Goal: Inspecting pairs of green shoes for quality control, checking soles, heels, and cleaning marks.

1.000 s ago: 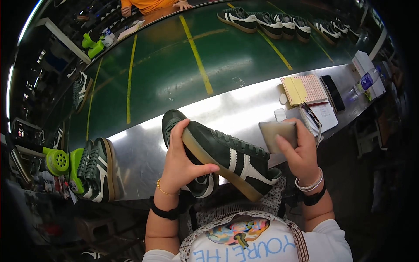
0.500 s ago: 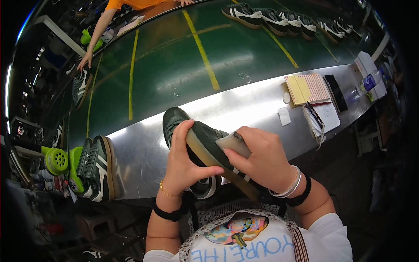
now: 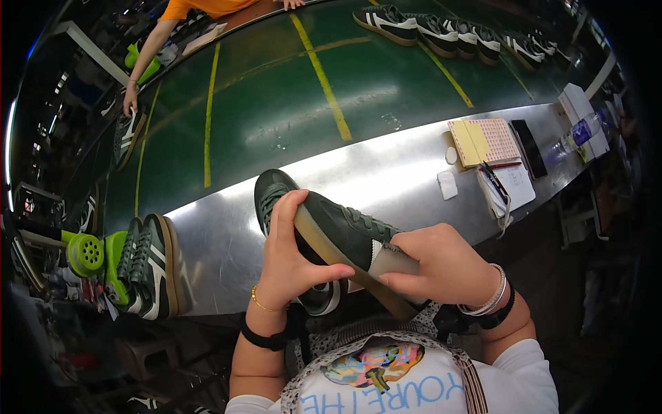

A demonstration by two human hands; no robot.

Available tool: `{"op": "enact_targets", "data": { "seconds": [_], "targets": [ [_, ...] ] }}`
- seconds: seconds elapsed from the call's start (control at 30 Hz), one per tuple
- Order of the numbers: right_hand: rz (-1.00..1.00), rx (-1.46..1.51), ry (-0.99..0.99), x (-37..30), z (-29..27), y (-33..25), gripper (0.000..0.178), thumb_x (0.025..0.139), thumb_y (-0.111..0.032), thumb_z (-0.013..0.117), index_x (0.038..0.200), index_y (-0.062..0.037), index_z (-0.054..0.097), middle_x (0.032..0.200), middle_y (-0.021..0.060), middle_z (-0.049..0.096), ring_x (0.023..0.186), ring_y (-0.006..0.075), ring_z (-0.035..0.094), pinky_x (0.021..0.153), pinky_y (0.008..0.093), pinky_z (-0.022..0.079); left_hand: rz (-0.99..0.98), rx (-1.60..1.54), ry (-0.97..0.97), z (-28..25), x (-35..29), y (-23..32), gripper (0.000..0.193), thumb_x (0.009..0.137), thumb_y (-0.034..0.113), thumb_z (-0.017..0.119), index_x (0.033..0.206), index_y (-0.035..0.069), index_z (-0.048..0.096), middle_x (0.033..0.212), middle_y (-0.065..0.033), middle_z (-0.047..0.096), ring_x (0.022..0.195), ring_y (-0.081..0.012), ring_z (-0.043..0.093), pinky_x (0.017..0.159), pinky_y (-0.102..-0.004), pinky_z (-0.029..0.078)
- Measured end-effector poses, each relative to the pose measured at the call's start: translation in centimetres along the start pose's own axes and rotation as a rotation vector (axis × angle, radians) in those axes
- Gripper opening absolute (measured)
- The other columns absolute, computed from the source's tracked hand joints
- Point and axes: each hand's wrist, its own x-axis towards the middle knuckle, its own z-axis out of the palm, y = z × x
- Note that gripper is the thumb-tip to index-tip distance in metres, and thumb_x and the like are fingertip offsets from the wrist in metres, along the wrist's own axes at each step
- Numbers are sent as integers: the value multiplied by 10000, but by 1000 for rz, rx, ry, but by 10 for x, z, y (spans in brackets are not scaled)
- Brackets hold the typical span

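Note:
My left hand (image 3: 293,248) grips a dark green sneaker (image 3: 338,228) by its toe end, with fingers over the upper and the thumb along the tan sole. The shoe is tilted on its side, its heel toward my body. In my right hand (image 3: 441,265) is a pale greyish block (image 3: 393,263), pinched between thumb and fingers and pressed to the shoe's side near the heel. I cannot make out exactly what the block is. Beneath the held shoe lies another green sneaker (image 3: 270,188), partly hidden by my left hand.
A pair of green sneakers (image 3: 157,265) stands left, beside a lime-green hot-air tool (image 3: 86,255). Right lie a notebook (image 3: 493,138), phone (image 3: 529,148) and bottle (image 3: 579,134). More sneakers (image 3: 386,24) line the green belt (image 3: 269,90). A co-worker's hand (image 3: 131,100) touches a shoe (image 3: 127,138).
My right hand has slid the pale block right, along the shoe's side toward the heel. My left hand keeps its grip. The co-worker's hand has shifted slightly on the far shoe.

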Motion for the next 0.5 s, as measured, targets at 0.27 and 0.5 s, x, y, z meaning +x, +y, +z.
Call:
{"op": "enact_targets", "data": {
  "seconds": [0.27,0.5],
  "targets": [
    [48,146,336,26,18,-10,324,761,-265,678,797,34,559,685,203,591,628,369,595,595,390,472,-10,-39,-4,2,1,-2,1121,440,480,884,1331,60,347,1264,-170,434,1159,-341,451,988,-418,366],
    [271,478,470,-17,0,65,442,830,-278,643,1089,55,510,850,183,621,722,322,613,677,347,492,-26,-33,21,2,-1,0,1212,438,525,870,1374,32,278,1294,-191,420,1184,-348,457,987,-407,385]
  ]
}}
